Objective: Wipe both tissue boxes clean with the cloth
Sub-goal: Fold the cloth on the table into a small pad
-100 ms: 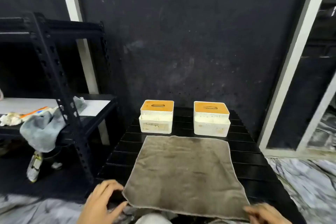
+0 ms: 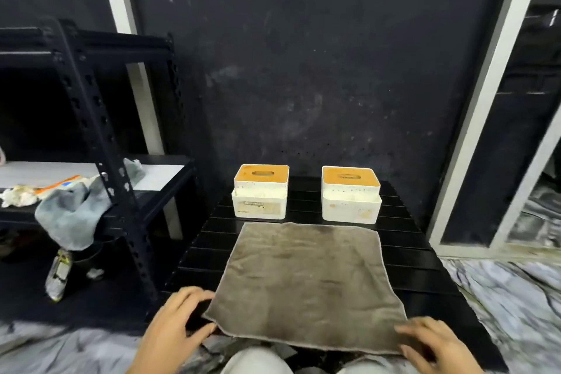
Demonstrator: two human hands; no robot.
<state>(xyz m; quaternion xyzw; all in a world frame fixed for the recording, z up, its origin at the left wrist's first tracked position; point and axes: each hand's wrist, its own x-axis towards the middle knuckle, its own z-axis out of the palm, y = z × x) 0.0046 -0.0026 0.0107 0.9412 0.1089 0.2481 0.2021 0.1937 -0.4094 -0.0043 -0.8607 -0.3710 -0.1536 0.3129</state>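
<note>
Matt napped cloth; glossy slatted table.

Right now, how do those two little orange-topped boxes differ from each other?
The left tissue box has a printed label strip on its front; the right tissue box shows only faint stains there. The left one sits behind the cloth's left half, the right one behind its right corner. Both are white with orange slotted lids, upright and grubby.
</note>
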